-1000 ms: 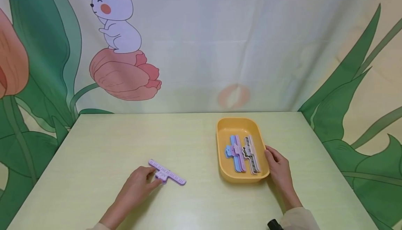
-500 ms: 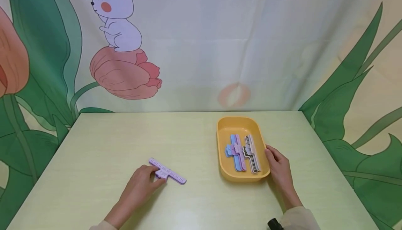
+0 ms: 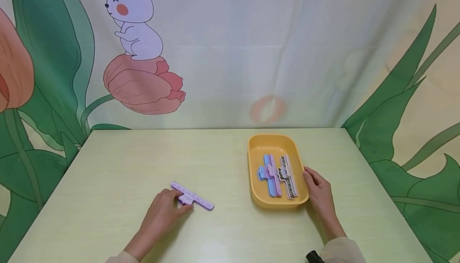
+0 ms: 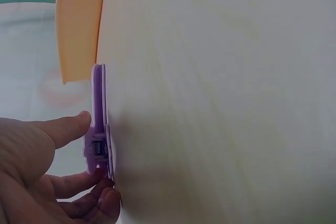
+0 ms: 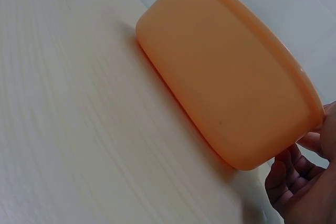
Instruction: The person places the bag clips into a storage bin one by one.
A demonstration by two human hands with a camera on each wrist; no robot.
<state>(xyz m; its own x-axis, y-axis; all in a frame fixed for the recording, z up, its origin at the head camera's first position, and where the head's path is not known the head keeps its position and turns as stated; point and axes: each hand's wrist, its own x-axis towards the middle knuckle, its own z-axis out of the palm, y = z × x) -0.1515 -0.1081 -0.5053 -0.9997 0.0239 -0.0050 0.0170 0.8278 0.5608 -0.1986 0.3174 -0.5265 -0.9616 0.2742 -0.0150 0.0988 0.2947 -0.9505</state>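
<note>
On the left part of the table lies a long purple clip [image 3: 194, 196] with ruler-like marks along its bar. My left hand [image 3: 161, 213] pinches its handle between thumb and fingers. The left wrist view shows the clip [image 4: 98, 114] edge-on with its metal spring, the thumb at one side and the fingertips at the handle's end. My right hand [image 3: 319, 193] grips the near right side of a yellow tray [image 3: 256, 145]. Several long clips lie inside it: a blue clip [image 3: 272, 189], purple ones and a piano-key-patterned clip [image 3: 290, 187]. In the right wrist view the tray's outer wall [image 5: 220, 72] hides its contents.
A light wooden table [image 3: 172, 151] carries everything. Behind it hangs a curtain [image 3: 223, 55] printed with a rabbit, flowers and leaves. A small black object [image 3: 314, 256] sits by the right sleeve. Bare tabletop [image 3: 230, 231] lies between the purple clip and the tray.
My left hand has shifted slightly right and its thumb has slid further along the clip's handle. The clip has barely moved. The right hand and the tray stay where they were.
</note>
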